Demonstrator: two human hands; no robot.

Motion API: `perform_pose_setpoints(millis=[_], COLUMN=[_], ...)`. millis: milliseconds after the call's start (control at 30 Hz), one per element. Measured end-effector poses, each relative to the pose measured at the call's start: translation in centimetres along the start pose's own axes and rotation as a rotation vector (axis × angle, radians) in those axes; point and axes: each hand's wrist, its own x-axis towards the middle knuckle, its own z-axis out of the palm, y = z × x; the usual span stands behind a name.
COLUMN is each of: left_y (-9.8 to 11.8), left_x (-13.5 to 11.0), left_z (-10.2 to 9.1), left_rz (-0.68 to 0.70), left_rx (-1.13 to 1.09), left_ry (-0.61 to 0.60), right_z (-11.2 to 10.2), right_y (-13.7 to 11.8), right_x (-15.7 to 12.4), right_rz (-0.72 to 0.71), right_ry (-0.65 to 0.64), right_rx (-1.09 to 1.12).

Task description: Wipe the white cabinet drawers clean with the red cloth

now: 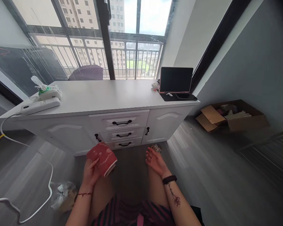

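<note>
My left hand [91,171] grips a folded red cloth [103,158] with a pale pattern and a white edge. Its thumb lies on top of the cloth, and the fingers beneath are mostly hidden. The cloth is held in the air before the white cabinet [61,133]. To the right, my right hand [155,161] is held palm up over my leg. Its fingers are loosely bent and apart, with nothing in them. Just beyond its fingertips shows a sparkly object [157,148], partly covered by the hand, near the floor.
On the cabinet top [108,94] stand a tissue pack [49,91], a white power strip [41,105] and a dark screen [176,80] on a black mat. An opened cardboard box [250,124] sits at right. A white cable [50,185] and a plastic bag [63,196] lie on the floor.
</note>
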Motion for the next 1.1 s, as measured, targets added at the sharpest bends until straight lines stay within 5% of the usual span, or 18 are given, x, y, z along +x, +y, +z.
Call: perform_pose_setpoints(millis=[333,833,1100], left_y=[0.2,0.2,0.4], left_x=[-1.8,-2.1,-3.1], left_z=[-2.5,-5.1,-4.0], left_rz=[0.007,0.021,0.051], left_rx=[-0.111,-0.064,-0.036], left_ry=[0.076,0.029,0.075], right_z=[0.6,3.3,3.8], right_y=[0.0,5.1,7.2], right_x=[1.4,4.2,7.2], right_rz=[0.011,0.095,0.124], right_ry=[-0.053,-0.051,-0.101], right_rx=[-0.038,-0.099,-0.146])
